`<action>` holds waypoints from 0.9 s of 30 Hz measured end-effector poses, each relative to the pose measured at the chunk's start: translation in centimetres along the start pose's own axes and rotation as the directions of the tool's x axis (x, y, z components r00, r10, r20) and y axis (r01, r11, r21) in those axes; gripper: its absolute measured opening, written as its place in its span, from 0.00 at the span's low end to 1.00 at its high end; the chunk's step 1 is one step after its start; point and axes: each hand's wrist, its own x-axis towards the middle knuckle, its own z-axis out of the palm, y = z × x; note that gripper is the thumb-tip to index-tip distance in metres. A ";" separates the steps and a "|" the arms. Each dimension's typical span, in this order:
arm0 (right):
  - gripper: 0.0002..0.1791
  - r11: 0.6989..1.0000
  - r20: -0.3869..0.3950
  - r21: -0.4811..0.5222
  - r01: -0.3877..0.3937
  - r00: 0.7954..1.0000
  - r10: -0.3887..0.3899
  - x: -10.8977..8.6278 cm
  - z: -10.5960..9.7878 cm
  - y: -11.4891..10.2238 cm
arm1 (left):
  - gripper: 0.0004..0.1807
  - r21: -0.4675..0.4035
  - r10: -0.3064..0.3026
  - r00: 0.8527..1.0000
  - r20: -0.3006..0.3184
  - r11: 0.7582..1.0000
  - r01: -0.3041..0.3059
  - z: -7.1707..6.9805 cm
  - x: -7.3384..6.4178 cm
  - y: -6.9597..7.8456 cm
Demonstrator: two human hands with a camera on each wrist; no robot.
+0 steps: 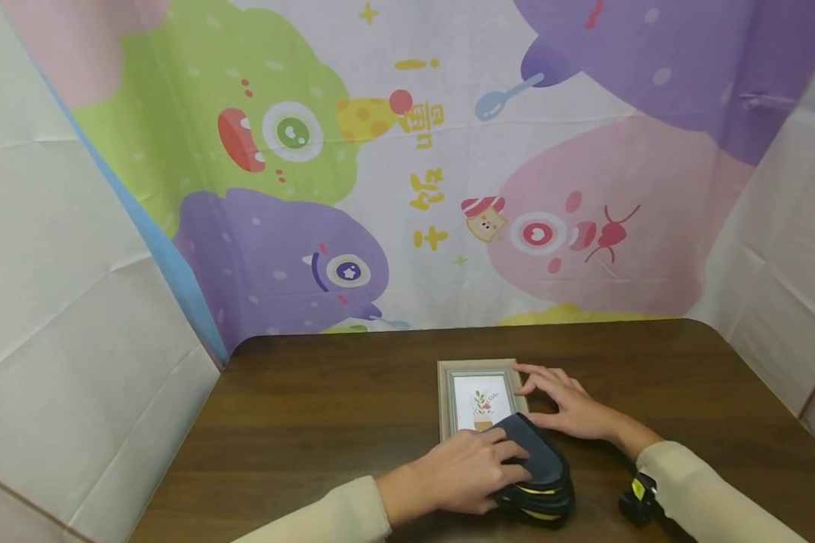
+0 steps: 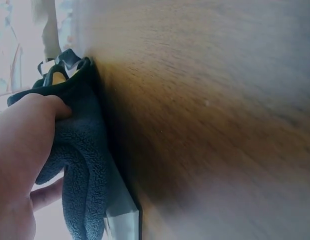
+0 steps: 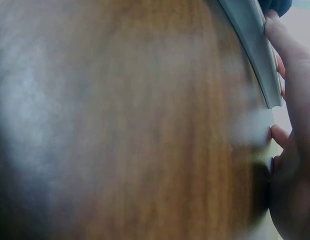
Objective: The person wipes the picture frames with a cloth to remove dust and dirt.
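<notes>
A picture frame [image 1: 446, 392] with a beige-grey border and a potted-plant print lies on the table, print up. My left hand [image 1: 462, 471] grips a dark blue-grey plush cloth piece [image 1: 542, 451] with black edging and yellow inside, over the frame's lower right corner. Close up in the left wrist view, the cloth piece [image 2: 77, 150] hangs in thick folds beneath the thumb. My right hand [image 1: 573, 407] holds the frame's right edge, fingertips near its upper corner and thumb lower down. The right wrist view has the thumb against the frame's side [image 3: 252, 47]. The frame's lower part is hidden.
The brown wooden table [image 1: 312, 407] extends around both hands. Behind it hangs a curtain [image 1: 441, 286] with cartoon monsters, and pale sheets [image 1: 75, 302] stand at both sides. A black device [image 1: 635, 501] with a yellow mark sits at the right wrist.
</notes>
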 end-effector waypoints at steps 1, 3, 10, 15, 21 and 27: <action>0.14 1.000 0.000 0.003 -0.003 1.000 0.003 0.0 0.0 0.0 | 0.27 -0.002 -0.001 1.000 -0.002 1.000 0.001 0.0 -0.1 0.0; 0.14 1.000 0.002 0.010 -0.008 1.000 0.008 0.0 0.0 -0.1 | 0.27 -0.011 -0.003 1.000 0.000 1.000 0.003 0.0 -0.3 -0.1; 0.15 0.999 0.005 0.035 -0.017 1.000 0.017 0.1 0.0 -0.2 | 0.28 -0.021 -0.010 1.000 0.027 1.000 0.010 -0.3 -1.2 -0.6; 0.15 0.999 0.010 0.035 -0.019 1.000 0.019 0.1 -0.1 -0.2 | 0.27 0.000 -0.009 1.000 0.023 1.000 0.009 -0.4 -2.2 -1.1; 0.15 1.000 0.006 0.025 -0.018 1.000 0.018 0.2 0.0 -0.1 | 0.26 -0.031 -0.018 1.000 0.001 0.999 0.018 -0.3 -3.6 -1.9; 0.15 1.000 0.005 0.020 -0.013 1.000 0.013 0.2 -0.1 -0.2 | 0.25 -0.038 -0.025 1.000 -0.012 0.999 0.024 -0.2 -4.6 -2.4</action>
